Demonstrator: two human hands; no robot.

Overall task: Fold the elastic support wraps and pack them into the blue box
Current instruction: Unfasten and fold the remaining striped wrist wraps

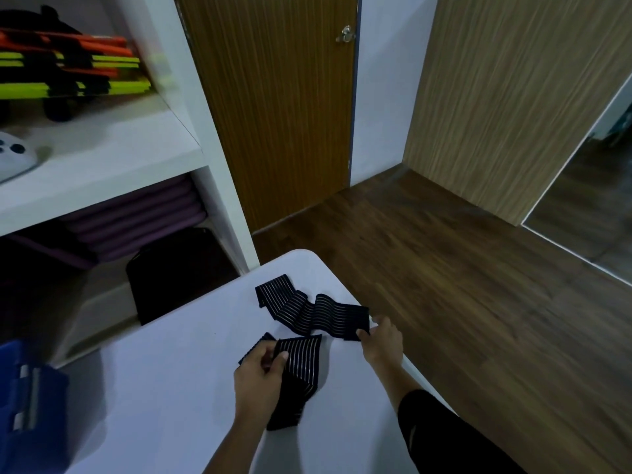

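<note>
On the white table (164,378) lie two black elastic support wraps with thin white stripes. The far striped wrap (307,309) stretches in loose waves from left to right across the table's far corner. Its right end is pinched between thumb and fingers of the right hand (381,340), which sits at the table's right edge. The near striped wrap (299,364) is partly doubled over and trails toward the near side. The left hand (260,369) grasps its far end, thumb on top and fingers curled round the edge (the two wraps lie close together, and whether they touch I cannot tell).

The blue box (30,405) stands at the near left, well apart from both wraps, its image blurred. Far left is a white shelf unit (212,165) holding stacked purple mats (143,220). Behind the table are a brown wooden door (273,114) and dark wood flooring (461,302).
</note>
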